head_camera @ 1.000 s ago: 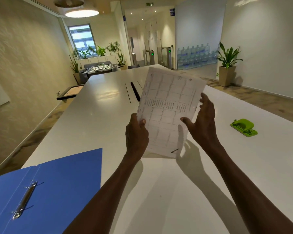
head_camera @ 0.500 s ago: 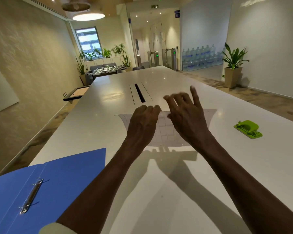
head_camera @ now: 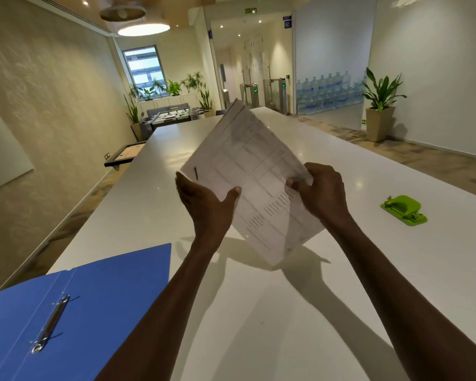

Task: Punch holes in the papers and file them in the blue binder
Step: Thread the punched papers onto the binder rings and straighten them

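While you hold the papers (head_camera: 254,185) tilted above the tabletop (head_camera: 259,312), your left hand (head_camera: 205,203) cups their left edge — thumb curled over the front, fingers behind. Your right hand (head_camera: 323,192) has its grip pinched on the right edge. Lying open at the near left corner, the blue binder (head_camera: 94,306) shows its metal rings (head_camera: 51,323). Well apart on the right sits the green hole punch (head_camera: 403,210) — untouched.

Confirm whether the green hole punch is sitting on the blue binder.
No, the green hole punch rests on the white table to the right, far from the blue binder at left.
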Available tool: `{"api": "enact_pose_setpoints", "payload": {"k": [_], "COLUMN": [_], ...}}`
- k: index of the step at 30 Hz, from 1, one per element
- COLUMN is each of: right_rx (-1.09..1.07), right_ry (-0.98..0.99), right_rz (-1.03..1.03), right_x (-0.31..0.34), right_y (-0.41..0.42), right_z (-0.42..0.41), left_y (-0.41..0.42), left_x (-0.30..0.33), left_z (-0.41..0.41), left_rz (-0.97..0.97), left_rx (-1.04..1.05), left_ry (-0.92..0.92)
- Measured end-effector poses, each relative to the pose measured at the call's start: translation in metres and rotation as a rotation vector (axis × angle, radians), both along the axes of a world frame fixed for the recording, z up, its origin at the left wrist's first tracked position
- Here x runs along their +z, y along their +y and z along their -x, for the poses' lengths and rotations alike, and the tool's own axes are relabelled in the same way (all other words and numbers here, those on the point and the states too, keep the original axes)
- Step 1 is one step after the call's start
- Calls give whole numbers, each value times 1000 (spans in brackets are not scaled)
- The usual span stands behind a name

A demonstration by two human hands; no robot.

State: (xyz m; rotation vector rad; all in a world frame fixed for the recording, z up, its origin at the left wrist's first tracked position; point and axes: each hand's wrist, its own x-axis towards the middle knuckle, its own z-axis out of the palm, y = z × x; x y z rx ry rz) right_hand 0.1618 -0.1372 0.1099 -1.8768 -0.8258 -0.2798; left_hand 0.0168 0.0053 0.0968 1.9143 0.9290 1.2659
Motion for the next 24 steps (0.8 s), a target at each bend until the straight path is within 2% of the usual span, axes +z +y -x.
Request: {"api": "enact_pose_setpoints", "payload": {"k": [2,4,7,10,13,18,24], "right_rx": [93,184,261,306,325,293,265], "right_ry": [167,316,444,504,543,625,606], "right_rz": [-105,-229,-372,-383,-349,-215,-192], "right_x": [-2,-6,-14,-22,-34,-80,-81], "right_y": [-1,-1,-2,-3,-3,-3,-3], "right_z": [-3,-1,2,1,-1,2,3], "left_y": [3,7,4,-1,0,-2,-4], "left_x": [-2,-3,-2,1,-10,-55,-54], "left_z": [0,-1,-1,-3,-6,-7,-9], "left_rz": [272,380,192,96,110,160,198], "left_rx": [-141,-228,-218,-170,-145,-120,-137], "left_ry": [-77,-93,-51,-78,-63,92,65]}}
